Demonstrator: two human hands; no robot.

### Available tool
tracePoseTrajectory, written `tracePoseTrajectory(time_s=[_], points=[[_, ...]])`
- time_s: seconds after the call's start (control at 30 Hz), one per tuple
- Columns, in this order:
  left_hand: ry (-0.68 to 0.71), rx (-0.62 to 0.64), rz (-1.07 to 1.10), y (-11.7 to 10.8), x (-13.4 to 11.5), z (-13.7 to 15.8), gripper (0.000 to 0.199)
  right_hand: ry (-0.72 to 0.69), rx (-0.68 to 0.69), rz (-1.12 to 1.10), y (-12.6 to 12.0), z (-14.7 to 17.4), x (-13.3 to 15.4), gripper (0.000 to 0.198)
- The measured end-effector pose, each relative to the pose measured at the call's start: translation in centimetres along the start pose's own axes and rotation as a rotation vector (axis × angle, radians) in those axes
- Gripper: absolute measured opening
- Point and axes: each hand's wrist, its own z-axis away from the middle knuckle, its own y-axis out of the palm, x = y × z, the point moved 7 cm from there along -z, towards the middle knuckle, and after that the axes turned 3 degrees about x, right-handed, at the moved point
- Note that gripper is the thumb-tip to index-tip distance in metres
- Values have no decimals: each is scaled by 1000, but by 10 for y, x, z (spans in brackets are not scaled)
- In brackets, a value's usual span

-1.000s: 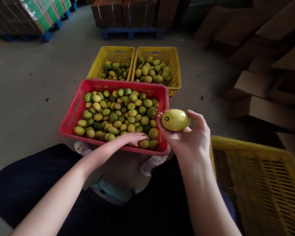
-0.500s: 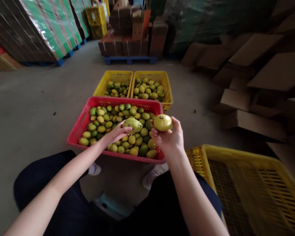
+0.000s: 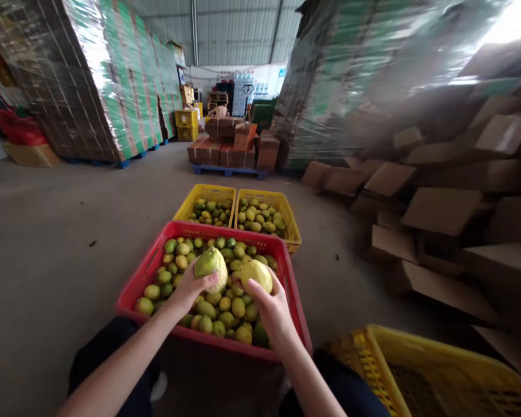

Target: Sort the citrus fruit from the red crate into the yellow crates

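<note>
My left hand (image 3: 190,289) is closed around a lumpy green fruit (image 3: 211,267) with a pale, rough lower side; its exact kind is unclear. Just to the right, my right hand (image 3: 271,298) grips a smoother yellow fruit (image 3: 257,274), thumb across its near side. Both are held close together over a red plastic crate (image 3: 296,289). Many green and yellow fruits (image 3: 206,309) fill that crate, rounded or slightly pointed and of mixed sizes.
Two yellow crates (image 3: 292,223) of similar fruit stand behind the red one. Another yellow crate (image 3: 373,370) is at my right knee. Cardboard boxes (image 3: 443,211) lie heaped on the right. Boxes on a blue pallet (image 3: 230,171) and wrapped stacks (image 3: 128,87) stand farther back.
My view has tilted up, so the crates sit lower in the picture. The left fruit has turned its pointed end upward. My right hand has rolled over, its thumb side now showing.
</note>
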Motion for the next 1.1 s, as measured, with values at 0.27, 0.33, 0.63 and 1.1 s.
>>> tracePoseTrajectory(time_s=[0.27, 0.33, 0.63, 1.1], points=[[103, 92, -23, 26, -19, 1, 50, -256, 10, 150, 17, 1, 24, 57], [104, 63, 18, 24, -19, 2, 54, -247, 10, 117, 20, 0, 23, 55], [-7, -4, 213, 15, -5, 0, 64, -221, -10, 148, 18, -1, 12, 51], [-263, -191, 815, 9, 21, -9, 26, -193, -163, 285, 0, -25, 4, 42]])
